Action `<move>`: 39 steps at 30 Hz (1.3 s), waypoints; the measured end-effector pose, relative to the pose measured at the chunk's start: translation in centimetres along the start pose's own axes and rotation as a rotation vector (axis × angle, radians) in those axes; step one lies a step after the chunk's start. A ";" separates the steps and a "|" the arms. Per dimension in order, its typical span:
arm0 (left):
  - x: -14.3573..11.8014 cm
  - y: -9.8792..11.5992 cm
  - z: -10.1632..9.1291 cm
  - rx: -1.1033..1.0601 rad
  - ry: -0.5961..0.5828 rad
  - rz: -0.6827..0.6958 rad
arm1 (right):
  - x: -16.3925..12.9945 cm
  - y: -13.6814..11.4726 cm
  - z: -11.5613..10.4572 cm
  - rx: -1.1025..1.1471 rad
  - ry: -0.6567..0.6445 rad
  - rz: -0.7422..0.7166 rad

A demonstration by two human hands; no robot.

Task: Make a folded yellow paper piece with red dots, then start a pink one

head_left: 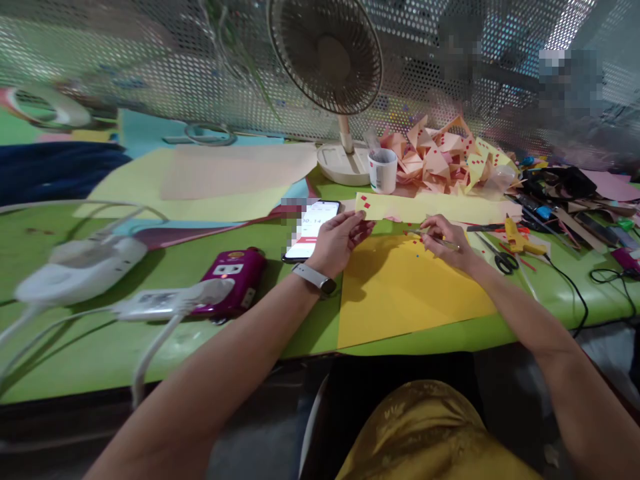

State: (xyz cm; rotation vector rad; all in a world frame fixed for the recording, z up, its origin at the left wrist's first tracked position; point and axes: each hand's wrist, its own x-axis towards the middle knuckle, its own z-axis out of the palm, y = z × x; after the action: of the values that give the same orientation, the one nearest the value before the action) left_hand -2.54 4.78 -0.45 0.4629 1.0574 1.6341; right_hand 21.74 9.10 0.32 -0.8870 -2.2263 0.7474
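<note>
My left hand (341,241) pinches the left end of a long pale yellow paper strip (440,208). Small red diamond shapes show on the strip beside my fingers. My right hand (445,241) is closed around slender metal tweezers (414,233), whose tips point left over the far edge of a deep yellow sheet (400,293). Several tiny red pieces lie near the tips; whether the tweezers grip one is too small to tell. A lit phone (314,230) lies just left of my left hand, partly covered by it.
Scissors (505,262) and a yellow glue gun (517,237) lie right of my right hand. Behind the strip stand a white cup (383,171), a heap of folded paper (435,157) and a fan (330,57). A purple power socket (235,277) with cables sits at left.
</note>
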 end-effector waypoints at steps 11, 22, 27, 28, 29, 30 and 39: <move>-0.8 -0.2 0.1 0.003 -0.047 -0.045 | -0.5 0.0 0.6 0.087 -0.036 0.084; -1.0 -0.6 -0.2 0.021 -0.073 -0.079 | -0.7 0.1 0.9 0.195 0.001 0.160; -1.1 -0.7 -0.3 0.016 -0.091 -0.083 | -0.9 0.6 1.2 0.269 -0.001 0.199; -1.1 -0.7 -0.3 0.018 -0.097 -0.088 | -0.9 0.7 1.2 0.272 -0.001 0.209; -1.1 -0.7 -0.3 0.021 -0.102 -0.093 | -0.9 0.7 1.2 0.274 0.000 0.217; -1.2 -0.7 -0.3 0.025 -0.105 -0.097 | -0.9 0.7 1.3 0.275 0.004 0.224; -1.5 -0.9 -0.3 0.053 -0.130 -0.111 | -1.1 1.2 1.2 0.324 0.010 0.215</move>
State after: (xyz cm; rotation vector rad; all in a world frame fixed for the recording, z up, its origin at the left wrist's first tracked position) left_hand -1.75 3.30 -1.01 0.5292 1.0126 1.4618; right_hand 21.99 8.69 -1.60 -0.9692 -1.9443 1.1622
